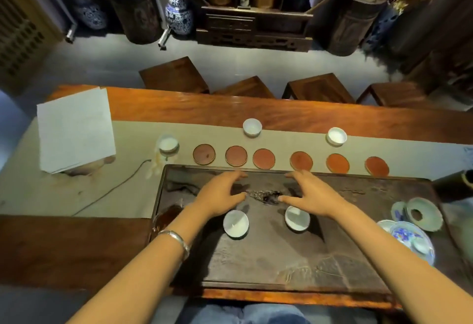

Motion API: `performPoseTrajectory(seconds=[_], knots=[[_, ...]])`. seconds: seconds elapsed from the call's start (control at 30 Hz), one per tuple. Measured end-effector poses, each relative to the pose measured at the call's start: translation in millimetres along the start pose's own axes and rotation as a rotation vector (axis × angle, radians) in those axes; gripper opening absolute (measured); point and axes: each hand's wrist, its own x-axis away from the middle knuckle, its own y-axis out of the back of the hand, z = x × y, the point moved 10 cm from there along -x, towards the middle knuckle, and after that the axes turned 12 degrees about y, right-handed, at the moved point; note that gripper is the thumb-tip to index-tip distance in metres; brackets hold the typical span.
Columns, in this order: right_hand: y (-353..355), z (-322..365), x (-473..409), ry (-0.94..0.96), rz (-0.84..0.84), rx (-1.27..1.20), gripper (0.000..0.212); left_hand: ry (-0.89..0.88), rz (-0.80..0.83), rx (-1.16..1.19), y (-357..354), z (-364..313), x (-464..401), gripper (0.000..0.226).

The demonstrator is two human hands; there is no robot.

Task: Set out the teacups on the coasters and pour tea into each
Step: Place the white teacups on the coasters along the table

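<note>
Nearest me, on the dark tea tray [268, 270], sit two white cups, one on each side of the tray's middle. The left cup [235, 223] lies just under and on my side of my left hand [222, 197]; the right cup [297, 218] lies the same way from my right hand [311, 197]. Both hands hover over the tray with fingers spread and relaxed, thumbs turned inward toward each other, holding nothing and not touching one another. So each cup is closest to the hand on its own side, and neither hand would need to cross over. As I judge it, the coming move is a short draw back and down, each hand onto its own cup.

Past my fingertips, beyond the tray's far edge, six round coasters [264, 158] run in a line from left to right along the cloth runner [128, 195]. That row lies crosswise to my reach, so the cups must travel away from me. The two middle coasters sit almost straight ahead of my hands. All six are bare.

Farther still, two more cups [252, 126] stand on the runner beyond the row, off any coaster, one behind the middle and one toward the right. Another white cup-like vessel [168, 144] stands left of the row; I cannot tell what it is. At the tray's right end are blue-and-white dishes [407, 236].

Setting out has hardly begun, I would say, and no tea is poured.
</note>
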Motion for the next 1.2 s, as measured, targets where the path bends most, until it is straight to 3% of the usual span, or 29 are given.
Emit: performPoseTrajectory(seconds=[0.23, 0.37, 0.43, 0.6, 0.87, 1.0, 1.2], knots=[[-44.4, -18.6, 29.7, -0.051, -0.048, 0.052, 0.096, 0.214, -0.017, 0.029, -44.1, 29.8, 26.3, 0.109], [-56.1, -25.8, 36.0, -0.095, -0.096, 0.038, 0.092, 0.254, -0.024, -0.028, -58.3, 41.1, 36.7, 0.12], [-59.3, -31.5, 38.6, -0.126, -0.122, 0.006, 0.085, 0.241, -0.016, -0.057, -67.7, 44.2, 40.0, 0.116], [-74.9, -40.7, 43.3, -0.181, -0.089, -0.076, 0.078, 0.238, -0.07, -0.014, -74.5, 44.1, 47.3, 0.081], [-70.0, -36.9, 37.2, -0.205, -0.119, -0.129, 0.068, 0.227, -0.084, 0.013, -67.3, 42.5, 45.2, 0.072], [-35.8, -14.0, 8.5, -0.134, -0.231, -0.169, 0.064, 0.218, -0.212, 0.132, -23.9, 32.9, 31.3, 0.077], [13.3, 35.6, -68.1, -0.01, -0.352, -0.178, 0.06, 0.219, -0.382, 0.224, 63.2, 34.6, -21.0, 0.063]])
